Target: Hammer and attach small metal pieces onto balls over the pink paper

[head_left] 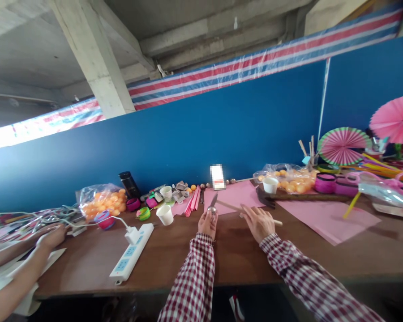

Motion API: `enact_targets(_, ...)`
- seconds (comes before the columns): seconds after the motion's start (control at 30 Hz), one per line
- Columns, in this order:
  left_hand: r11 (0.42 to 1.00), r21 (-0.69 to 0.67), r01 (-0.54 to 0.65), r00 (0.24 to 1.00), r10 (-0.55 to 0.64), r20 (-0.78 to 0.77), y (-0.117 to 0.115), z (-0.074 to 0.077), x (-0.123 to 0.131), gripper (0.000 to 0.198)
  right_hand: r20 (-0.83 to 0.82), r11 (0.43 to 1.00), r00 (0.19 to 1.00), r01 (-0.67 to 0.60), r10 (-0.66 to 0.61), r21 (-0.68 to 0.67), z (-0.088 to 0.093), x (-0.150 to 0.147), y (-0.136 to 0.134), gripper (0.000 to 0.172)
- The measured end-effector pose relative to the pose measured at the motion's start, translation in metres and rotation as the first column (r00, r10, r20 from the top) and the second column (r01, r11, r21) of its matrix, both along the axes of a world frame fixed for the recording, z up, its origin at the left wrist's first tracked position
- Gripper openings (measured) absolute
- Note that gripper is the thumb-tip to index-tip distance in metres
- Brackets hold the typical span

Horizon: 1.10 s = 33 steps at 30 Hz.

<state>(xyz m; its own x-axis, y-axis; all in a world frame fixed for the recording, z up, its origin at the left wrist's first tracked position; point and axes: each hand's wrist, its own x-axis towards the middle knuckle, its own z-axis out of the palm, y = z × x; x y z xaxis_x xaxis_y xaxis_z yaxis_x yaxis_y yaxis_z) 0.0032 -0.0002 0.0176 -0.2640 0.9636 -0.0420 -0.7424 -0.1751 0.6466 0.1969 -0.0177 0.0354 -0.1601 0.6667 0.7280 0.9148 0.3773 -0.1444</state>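
Small, shiny, round metal piece [212, 209] at table's middle, pinched in your left hand [207, 223]; dark pointed blade [214, 199] juts beyond. One slim, pale wooden stick [231, 206] under your right hand [260, 221], fingers part-spread; can't tell if gripping. Three white cups [164, 215], contents unclear. Two clear plastic bags [85, 193] hold orange balls [104, 203].

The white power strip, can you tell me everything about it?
The power strip is long, white and plastic-looking, with pale blue socket panels along its top. It lies slanted on the brown table, left of the left hand. A white plug with a cable sits in its far half. No hand touches it.
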Motion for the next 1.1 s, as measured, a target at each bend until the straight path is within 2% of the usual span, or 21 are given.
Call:
enact_targets(0.23,1.0,0.0,0.026,1.0,-0.026,-0.001,0.0012,-0.0029,-0.001,0.016,0.014,0.999,1.0,0.003,-0.002,-0.044,-0.0013,0.0017,0.0014,0.03)
enact_targets(0.37,0.999,-0.029,0.032,0.999,-0.032,-0.003,0.001,-0.0003,-0.0001,0.015,-0.043,0.999,0.999,-0.018,0.016,-0.031,-0.0019,0.0012,0.0015,0.034)
enact_targets(0.5,0.999,-0.033,0.022,1.0,-0.022,-0.002,0.0009,0.0017,0.0012,0.011,-0.009,0.998,0.999,-0.042,0.041,-0.047,-0.0007,-0.0003,0.0001,0.032)
enact_targets(0.7,0.999,-0.035,-0.009,1.0,0.009,0.012,0.0006,0.0019,0.0013,0.009,-0.061,0.999,0.998,-0.005,0.002,-0.051,0.0019,-0.0013,-0.0014,0.032)
enact_targets(0.83,0.998,-0.054,-0.018,0.999,0.02,0.028,0.0005,0.0021,0.0013,0.009,-0.026,0.999,1.0,-0.005,0.003,-0.054,-0.0002,-0.0008,0.0002,0.029)
enact_targets(1.0,1.0,-0.012,0.009,0.999,-0.009,0.046,0.0004,0.0015,0.0007,0.015,-0.07,0.999,0.998,-0.01,0.007,-0.044,-0.0035,0.0012,0.0026,0.033)
enact_targets(1.1,1.0,0.008,-0.001,0.998,0.0,0.058,0.0008,0.0001,-0.0003,0.014,-0.042,0.998,0.999,-0.012,0.01,-0.055,-0.0044,0.001,0.0032,0.03)
